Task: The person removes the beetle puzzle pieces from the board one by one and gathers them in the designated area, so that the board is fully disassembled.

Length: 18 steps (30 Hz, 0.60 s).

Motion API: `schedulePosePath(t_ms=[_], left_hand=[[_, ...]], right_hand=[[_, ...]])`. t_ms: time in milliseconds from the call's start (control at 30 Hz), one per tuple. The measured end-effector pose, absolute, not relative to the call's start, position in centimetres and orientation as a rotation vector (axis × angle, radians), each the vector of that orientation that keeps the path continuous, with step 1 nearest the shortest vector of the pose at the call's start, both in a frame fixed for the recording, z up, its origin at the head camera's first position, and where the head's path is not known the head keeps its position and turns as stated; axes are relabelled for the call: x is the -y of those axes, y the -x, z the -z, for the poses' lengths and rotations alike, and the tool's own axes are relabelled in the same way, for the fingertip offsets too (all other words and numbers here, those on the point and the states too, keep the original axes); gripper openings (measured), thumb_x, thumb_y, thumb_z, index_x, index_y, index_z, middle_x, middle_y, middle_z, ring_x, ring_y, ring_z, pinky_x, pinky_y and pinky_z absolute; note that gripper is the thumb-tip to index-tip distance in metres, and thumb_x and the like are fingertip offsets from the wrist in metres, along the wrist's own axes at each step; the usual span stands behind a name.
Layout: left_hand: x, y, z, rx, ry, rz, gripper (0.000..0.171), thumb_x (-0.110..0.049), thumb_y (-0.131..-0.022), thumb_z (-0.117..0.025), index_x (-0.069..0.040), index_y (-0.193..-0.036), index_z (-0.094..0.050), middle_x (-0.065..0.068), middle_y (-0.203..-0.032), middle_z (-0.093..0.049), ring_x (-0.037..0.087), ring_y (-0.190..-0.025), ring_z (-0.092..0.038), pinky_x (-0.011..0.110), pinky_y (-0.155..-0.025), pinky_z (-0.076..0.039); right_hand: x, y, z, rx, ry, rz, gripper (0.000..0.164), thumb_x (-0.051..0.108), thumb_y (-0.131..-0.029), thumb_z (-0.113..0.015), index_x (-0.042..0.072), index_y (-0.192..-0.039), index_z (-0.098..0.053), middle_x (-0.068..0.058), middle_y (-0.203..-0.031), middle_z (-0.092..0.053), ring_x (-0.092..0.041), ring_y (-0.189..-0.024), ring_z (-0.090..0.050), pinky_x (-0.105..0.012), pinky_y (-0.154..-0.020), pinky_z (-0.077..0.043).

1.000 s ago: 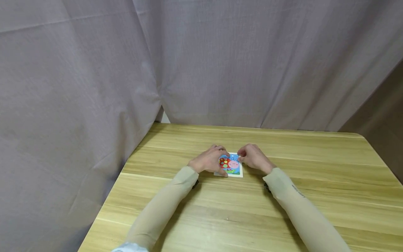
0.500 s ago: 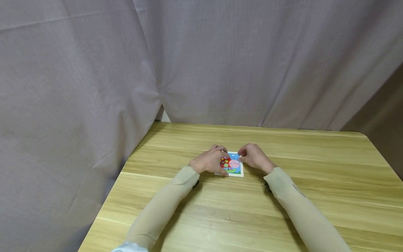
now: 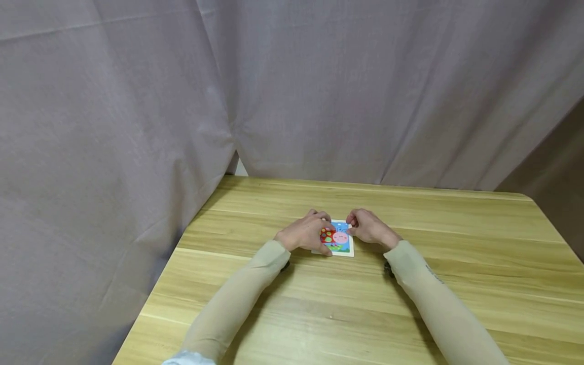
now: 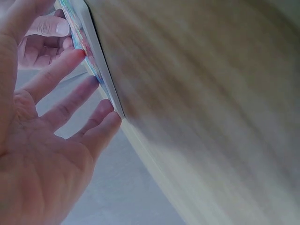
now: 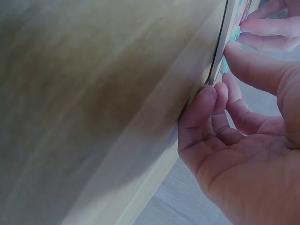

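Observation:
A flat square picture board (image 3: 339, 246) with a white border lies on the wooden table. It shows a red spotted ladybug with a pink face on blue and green. My left hand (image 3: 304, 231) covers the board's left part, its fingers spread; in the left wrist view several fingertips (image 4: 95, 82) touch the printed face. Thumb and index finger of my right hand (image 3: 370, 228) hold the board at its far right edge. In the right wrist view the right thumb (image 5: 255, 70) lies against the border, and the other fingers curl beside it.
The wooden table (image 3: 328, 314) extends around the board on every side. A grey curtain (image 3: 310, 101) hangs behind its far edge and along its left side. Both forearms wear beige sleeves (image 3: 242, 294).

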<state>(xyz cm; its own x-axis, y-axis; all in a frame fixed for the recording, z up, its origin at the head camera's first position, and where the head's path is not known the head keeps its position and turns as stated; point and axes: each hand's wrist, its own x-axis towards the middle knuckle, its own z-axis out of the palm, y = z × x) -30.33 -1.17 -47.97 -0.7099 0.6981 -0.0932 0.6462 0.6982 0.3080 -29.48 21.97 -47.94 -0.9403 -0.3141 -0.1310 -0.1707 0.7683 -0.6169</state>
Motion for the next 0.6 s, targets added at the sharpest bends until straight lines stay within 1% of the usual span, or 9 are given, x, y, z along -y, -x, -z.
schedulePosePath(t_ms=[133,300,433,600], left_hand=[[1.4,30.18,47.86,-2.678,-1.139,-0.385,0.062,-0.043,-0.087,-0.093,-0.026,-0.143,-0.074,0.002,-0.158,-0.058,0.025,-0.141,-0.049,0.037,-0.111,-0.056],[1.67,30.02,47.73,-2.632,-1.203,-0.394,0.056,-0.041,-0.09,-0.091,-0.028,-0.143,-0.075,0.005,-0.164,-0.054,0.029,-0.143,-0.046,0.038,-0.115,-0.052],[1.68,30.08,47.82,-2.629,-1.212,-0.382,0.056,-0.041,-0.091,-0.09,-0.029,-0.143,-0.074,0.004,-0.165,-0.054,0.028,-0.145,-0.045,0.038,-0.118,-0.051],[1.58,30.11,47.99,-2.63,-1.195,-0.375,0.056,-0.042,-0.091,-0.09,-0.03,-0.143,-0.074,0.002,-0.165,-0.053,0.028,-0.147,-0.044,0.04,-0.118,-0.053]], right_hand=[[-22.08,29.47,48.07,-2.749,0.402,0.917,0.021,0.004,-0.098,-0.075,-0.006,-0.114,-0.065,-0.017,-0.104,-0.065,-0.024,-0.095,-0.06,-0.033,-0.084,-0.052],[-22.14,29.5,48.09,-2.768,0.422,0.911,0.022,0.005,-0.098,-0.076,-0.005,-0.114,-0.065,-0.017,-0.104,-0.066,-0.025,-0.095,-0.061,-0.034,-0.084,-0.051],[-22.18,29.56,48.2,-2.78,0.42,0.915,0.021,0.005,-0.098,-0.076,-0.004,-0.113,-0.065,-0.016,-0.104,-0.066,-0.025,-0.096,-0.061,-0.033,-0.084,-0.051],[-22.07,29.53,48.39,-2.76,0.431,0.963,0.022,0.001,-0.096,-0.076,-0.003,-0.113,-0.062,-0.016,-0.103,-0.067,-0.024,-0.095,-0.062,-0.032,-0.084,-0.051]])
